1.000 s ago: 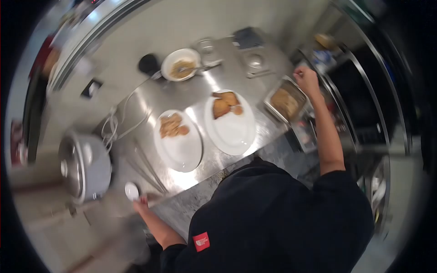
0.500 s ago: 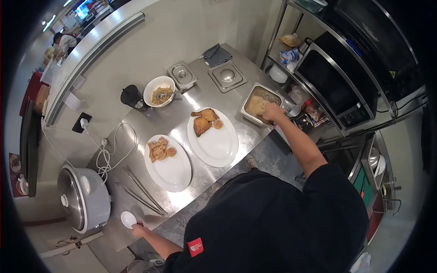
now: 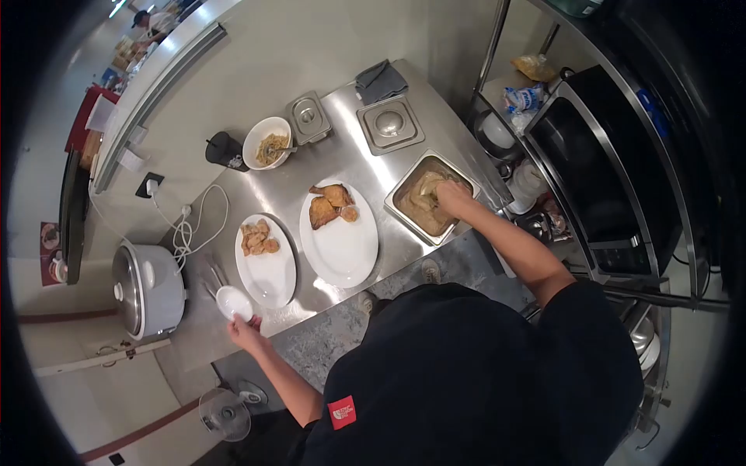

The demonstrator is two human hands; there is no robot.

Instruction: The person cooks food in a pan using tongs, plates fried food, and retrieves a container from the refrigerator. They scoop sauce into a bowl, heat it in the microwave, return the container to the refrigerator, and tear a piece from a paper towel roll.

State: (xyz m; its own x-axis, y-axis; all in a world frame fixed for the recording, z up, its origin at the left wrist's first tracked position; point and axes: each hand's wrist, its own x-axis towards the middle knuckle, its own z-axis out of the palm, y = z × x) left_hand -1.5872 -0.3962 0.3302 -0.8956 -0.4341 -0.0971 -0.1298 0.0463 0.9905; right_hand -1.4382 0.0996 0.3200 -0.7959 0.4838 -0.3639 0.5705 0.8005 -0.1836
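The metal pan of brown sauce [image 3: 410, 218] stands on the bench [image 3: 326, 299], at its front edge, and the right hand [image 3: 453, 199] is over the sauce with its fingers bent inward; what they pinch, I cannot tell. The left hand [image 3: 246, 332] pinches the small white bowl [image 3: 234, 302] by its rim, near the rice cooker [image 3: 149, 290]. Between the hands are two oval plates, one with browned chicken [image 3: 325, 210], the other with pale meat pieces [image 3: 255, 238]
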